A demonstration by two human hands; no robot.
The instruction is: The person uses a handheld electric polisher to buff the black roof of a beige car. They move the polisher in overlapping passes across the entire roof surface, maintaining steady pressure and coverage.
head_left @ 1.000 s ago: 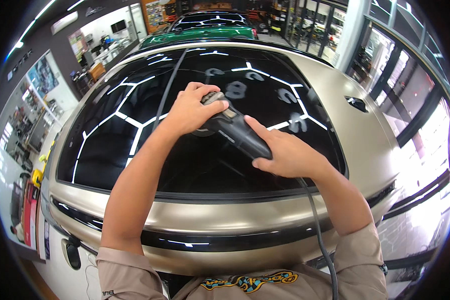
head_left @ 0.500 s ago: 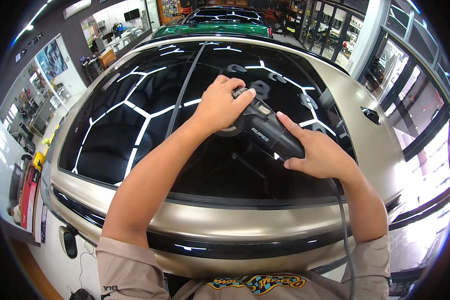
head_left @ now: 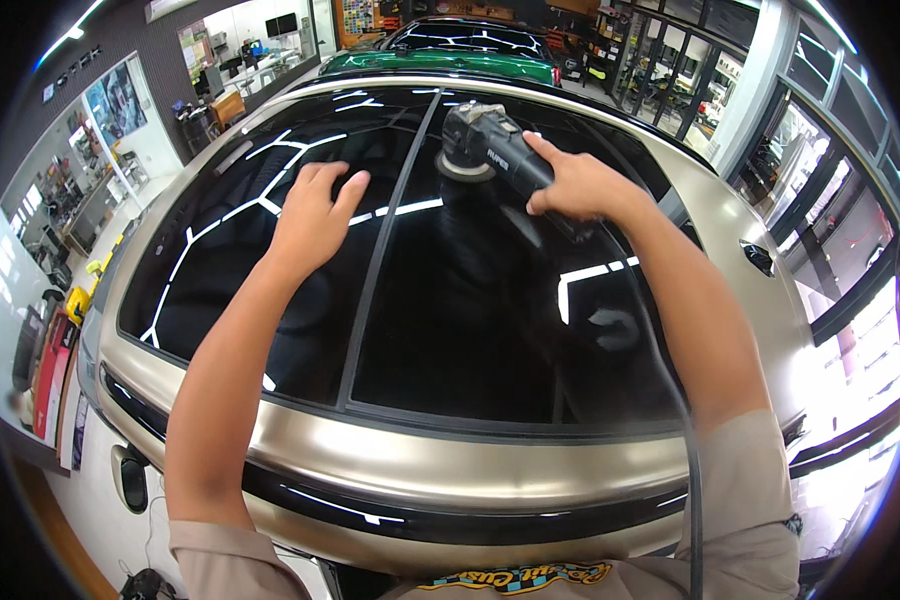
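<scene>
My right hand (head_left: 588, 187) is wrapped round the rear body of a black electric car polisher (head_left: 515, 160). Its round pad (head_left: 464, 170) is at the far part of the black glass roof (head_left: 450, 330), just right of the dark dividing strip. A grey cord (head_left: 692, 480) trails from the tool past my right forearm. Off the polisher, my left hand (head_left: 315, 215) hangs above the glass left of the strip, thumb and fingers apart, holding nothing. A pale curved smear (head_left: 615, 328) marks the glass at right.
Satin gold bodywork (head_left: 390, 455) frames the glass. A wing mirror (head_left: 130, 480) juts out at lower left. Beyond the roof stands a green car (head_left: 440, 66). Glass doors (head_left: 800, 190) line the right side, and a bag-like dark object (head_left: 148, 585) lies on the floor.
My left hand has let go of the polisher's head and moved left. My right hand has carried the polisher farther away and to the left. The view has shifted slightly.
</scene>
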